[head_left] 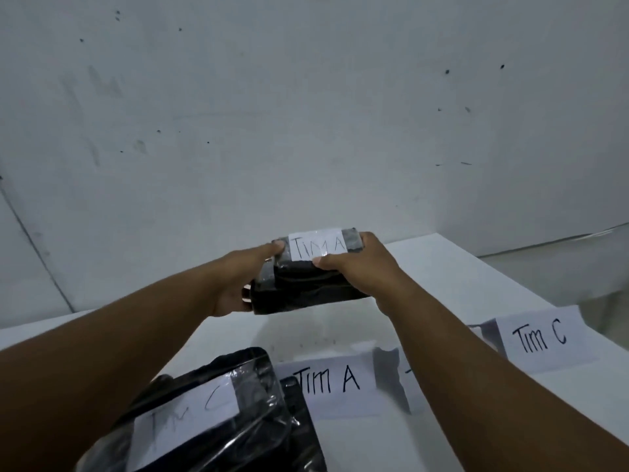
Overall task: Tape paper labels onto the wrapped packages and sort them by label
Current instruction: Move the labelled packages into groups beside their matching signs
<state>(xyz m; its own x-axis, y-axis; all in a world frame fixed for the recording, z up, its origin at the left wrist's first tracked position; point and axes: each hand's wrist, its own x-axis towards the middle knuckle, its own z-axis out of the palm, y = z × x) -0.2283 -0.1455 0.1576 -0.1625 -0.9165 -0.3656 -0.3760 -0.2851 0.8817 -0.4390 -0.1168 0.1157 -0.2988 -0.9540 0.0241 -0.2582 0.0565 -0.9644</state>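
Both hands hold a black plastic-wrapped package (306,287) above the far part of the white table (442,277). A white paper label reading "TIM A" (318,245) is taped on its top. My left hand (238,281) grips its left end, and my right hand (357,264) grips its right end with the thumb on the label's lower edge. A second black wrapped package (218,417) lies at the near left, bearing a label that reads "Tim C" (185,413). Paper sheets marked "TIM A" (332,383) and "Tim C" (541,337) lie flat on the table.
A third paper sheet (413,373) lies between the two marked ones, mostly hidden under my right forearm. A pale wall (306,114) rises right behind the table. The table's right edge runs diagonally at the far right.
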